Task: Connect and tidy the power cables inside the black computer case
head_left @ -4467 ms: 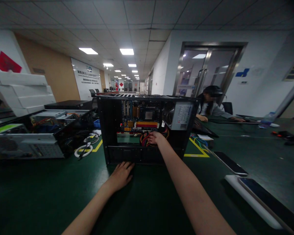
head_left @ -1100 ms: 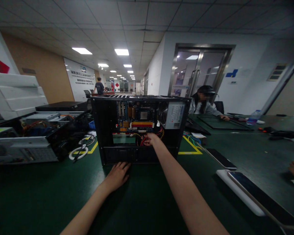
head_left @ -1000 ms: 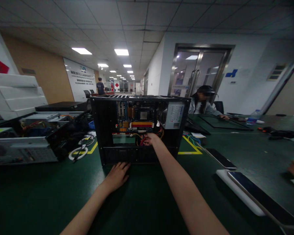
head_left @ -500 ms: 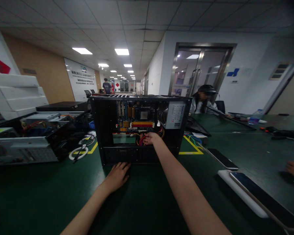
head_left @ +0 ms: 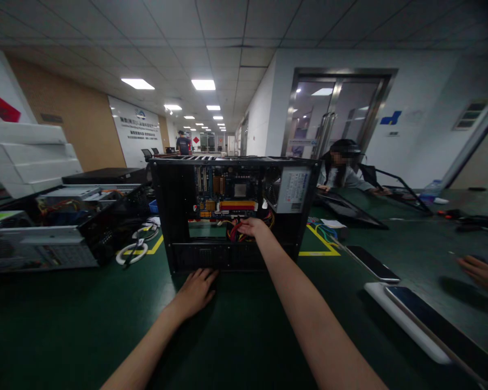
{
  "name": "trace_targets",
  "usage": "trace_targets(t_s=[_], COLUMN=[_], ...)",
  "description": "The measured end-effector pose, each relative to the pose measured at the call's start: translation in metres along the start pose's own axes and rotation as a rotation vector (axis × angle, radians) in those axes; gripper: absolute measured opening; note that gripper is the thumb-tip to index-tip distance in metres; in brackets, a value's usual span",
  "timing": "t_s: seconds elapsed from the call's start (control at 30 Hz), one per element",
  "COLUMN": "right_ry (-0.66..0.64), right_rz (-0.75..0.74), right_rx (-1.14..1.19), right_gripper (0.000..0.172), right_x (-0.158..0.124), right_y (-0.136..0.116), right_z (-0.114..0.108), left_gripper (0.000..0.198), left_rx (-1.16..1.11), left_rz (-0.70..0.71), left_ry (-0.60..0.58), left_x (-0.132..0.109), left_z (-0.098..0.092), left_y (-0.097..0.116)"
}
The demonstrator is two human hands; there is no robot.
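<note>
A black computer case [head_left: 201, 255] stands on the green table in front of me, its open side facing me. Inside it I see a motherboard [head_left: 239, 189] with red and yellow memory slots, and a power supply [head_left: 294, 189] at upper right. My right hand [head_left: 252, 226] reaches into the lower part of the case, its fingers closed on a bundle of coloured power cables [head_left: 233, 232]. Its fingertips are partly hidden among the wires. My left hand [head_left: 196, 290] lies with fingers stretched out on the table, fingertips at the case's bottom edge.
Another opened computer case [head_left: 61, 246] and a coiled white cable [head_left: 132, 253] lie at left. Phones [head_left: 372, 263] and a white slab-like object [head_left: 406, 322] lie at right. Across the table a co-worker [head_left: 344, 170] handles black panels [head_left: 352, 208]. Another person's hand [head_left: 482, 273] shows at the right edge.
My right hand stays at the cables, shifting only slightly. The co-worker's black frame has tilted up, and a panel has slid rightward. The other person's hand at right has come further into view.
</note>
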State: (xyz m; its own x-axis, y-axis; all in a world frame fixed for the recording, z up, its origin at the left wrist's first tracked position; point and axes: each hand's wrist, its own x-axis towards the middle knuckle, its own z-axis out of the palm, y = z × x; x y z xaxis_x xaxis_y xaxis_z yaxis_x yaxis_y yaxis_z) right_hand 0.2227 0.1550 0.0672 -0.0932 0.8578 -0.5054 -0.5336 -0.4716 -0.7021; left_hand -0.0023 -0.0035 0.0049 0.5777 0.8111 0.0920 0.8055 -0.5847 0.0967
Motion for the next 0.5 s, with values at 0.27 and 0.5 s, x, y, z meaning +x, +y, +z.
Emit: trace_targets(t_s=[0.27, 0.5], right_ry=[-0.037, -0.026], right_rz=[0.019, 0.006], right_rx=[0.031, -0.028], right_gripper=[0.020, 0.017], right_x=[0.0008, -0.0013], right_y=[-0.0008, -0.0003], right_z=[0.0001, -0.0003], left_gripper=[0.049, 0.048], left_rx=[0.017, 0.012], left_rz=[0.019, 0.024], left_ry=[0.017, 0.015], left_x=[0.0001, -0.0001], left_z=[0.0004, 0.0002], left_y=[0.0000, -0.0006])
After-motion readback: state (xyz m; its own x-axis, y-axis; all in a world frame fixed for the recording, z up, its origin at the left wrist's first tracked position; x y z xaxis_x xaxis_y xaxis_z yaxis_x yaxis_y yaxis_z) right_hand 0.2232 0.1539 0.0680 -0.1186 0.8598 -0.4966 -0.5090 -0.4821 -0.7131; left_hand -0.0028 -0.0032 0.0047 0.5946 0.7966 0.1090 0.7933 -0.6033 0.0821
